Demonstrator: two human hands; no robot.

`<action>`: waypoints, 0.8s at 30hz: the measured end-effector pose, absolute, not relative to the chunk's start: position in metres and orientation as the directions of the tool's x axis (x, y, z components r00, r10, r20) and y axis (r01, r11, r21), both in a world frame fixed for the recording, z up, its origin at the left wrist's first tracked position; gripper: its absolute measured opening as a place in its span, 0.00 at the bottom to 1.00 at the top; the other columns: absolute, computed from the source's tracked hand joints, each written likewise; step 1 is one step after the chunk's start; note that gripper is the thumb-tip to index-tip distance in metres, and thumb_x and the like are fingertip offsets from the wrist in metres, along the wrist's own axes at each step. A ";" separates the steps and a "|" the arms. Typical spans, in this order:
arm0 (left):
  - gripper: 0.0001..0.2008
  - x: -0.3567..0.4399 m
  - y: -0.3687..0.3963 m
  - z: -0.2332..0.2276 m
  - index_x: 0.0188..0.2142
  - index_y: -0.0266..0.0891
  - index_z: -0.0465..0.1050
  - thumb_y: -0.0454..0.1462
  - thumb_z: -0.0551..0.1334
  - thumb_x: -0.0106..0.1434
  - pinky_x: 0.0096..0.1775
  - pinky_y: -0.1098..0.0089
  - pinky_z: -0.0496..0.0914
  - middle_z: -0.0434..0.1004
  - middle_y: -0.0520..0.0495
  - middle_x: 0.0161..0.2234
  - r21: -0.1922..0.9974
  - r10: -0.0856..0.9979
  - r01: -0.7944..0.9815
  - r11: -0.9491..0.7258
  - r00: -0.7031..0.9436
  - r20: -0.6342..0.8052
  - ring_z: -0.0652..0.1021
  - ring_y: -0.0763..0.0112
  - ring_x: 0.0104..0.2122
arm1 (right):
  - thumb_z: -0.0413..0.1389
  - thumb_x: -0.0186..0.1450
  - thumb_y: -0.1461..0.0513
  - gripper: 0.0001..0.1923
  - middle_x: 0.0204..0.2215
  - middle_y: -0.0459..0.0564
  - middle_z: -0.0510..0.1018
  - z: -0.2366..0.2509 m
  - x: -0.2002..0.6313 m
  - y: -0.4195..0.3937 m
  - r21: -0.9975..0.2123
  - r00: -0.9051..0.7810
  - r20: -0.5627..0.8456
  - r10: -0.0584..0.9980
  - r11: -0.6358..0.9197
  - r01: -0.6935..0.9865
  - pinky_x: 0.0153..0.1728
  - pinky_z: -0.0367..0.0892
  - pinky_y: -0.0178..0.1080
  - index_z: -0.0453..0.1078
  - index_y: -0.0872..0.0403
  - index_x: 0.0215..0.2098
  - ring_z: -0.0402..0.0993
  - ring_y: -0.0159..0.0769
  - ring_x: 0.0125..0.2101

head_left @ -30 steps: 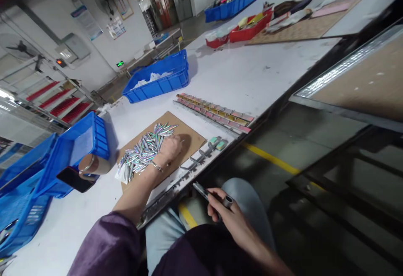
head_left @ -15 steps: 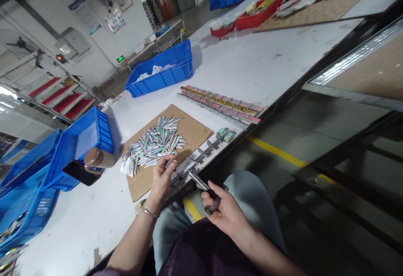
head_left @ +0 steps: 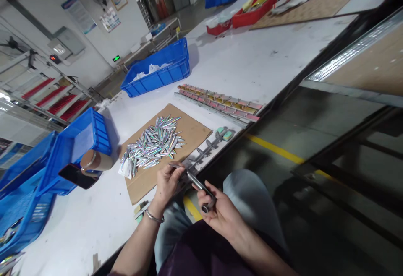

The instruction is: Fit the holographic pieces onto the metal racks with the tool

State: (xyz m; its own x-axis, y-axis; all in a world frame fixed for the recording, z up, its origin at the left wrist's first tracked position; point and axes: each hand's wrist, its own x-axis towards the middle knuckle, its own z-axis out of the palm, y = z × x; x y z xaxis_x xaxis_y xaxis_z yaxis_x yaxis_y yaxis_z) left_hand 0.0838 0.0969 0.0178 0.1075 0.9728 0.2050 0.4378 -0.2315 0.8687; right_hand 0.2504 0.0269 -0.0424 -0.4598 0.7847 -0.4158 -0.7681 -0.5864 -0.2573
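Observation:
My left hand (head_left: 168,182) is closed in a pinch on a slim silver fishing lure (head_left: 174,165), mostly covered by the fingertips. My right hand (head_left: 218,209), palm up, grips a dark metal cylindrical tool (head_left: 201,188) with a round hollow end towards me. The tool's narrow front end points up-left, close to the left fingertips; I cannot tell if it touches the lure. Beyond the left hand, a heap of shiny iridescent fishing lures (head_left: 154,144) lies on a cardboard sheet (head_left: 192,131). A grey metal rack strip (head_left: 206,148) lies along the table edge.
Pink and yellow strips (head_left: 220,102) lie farther along the white table (head_left: 242,64). A blue crate (head_left: 157,76) with white bags stands behind the cardboard. To the left are a phone (head_left: 77,176), a mug (head_left: 94,160) and more blue crates (head_left: 83,131). Red bins (head_left: 255,11) stand at the back.
My left hand has moved right and slightly down from the heap's edge, to the tool's front end. The tool has turned in my right hand, so its round hollow end now shows.

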 end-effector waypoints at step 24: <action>0.09 0.085 0.101 0.018 0.37 0.40 0.78 0.42 0.63 0.69 0.38 0.69 0.73 0.81 0.46 0.33 0.625 0.866 0.601 -0.498 0.312 0.390 0.81 0.69 0.34 | 0.47 0.74 0.62 0.17 0.35 0.51 0.80 -0.053 0.262 0.016 -0.731 -0.024 0.301 0.953 0.246 0.637 0.39 0.61 0.42 0.69 0.50 0.58 0.75 0.41 0.35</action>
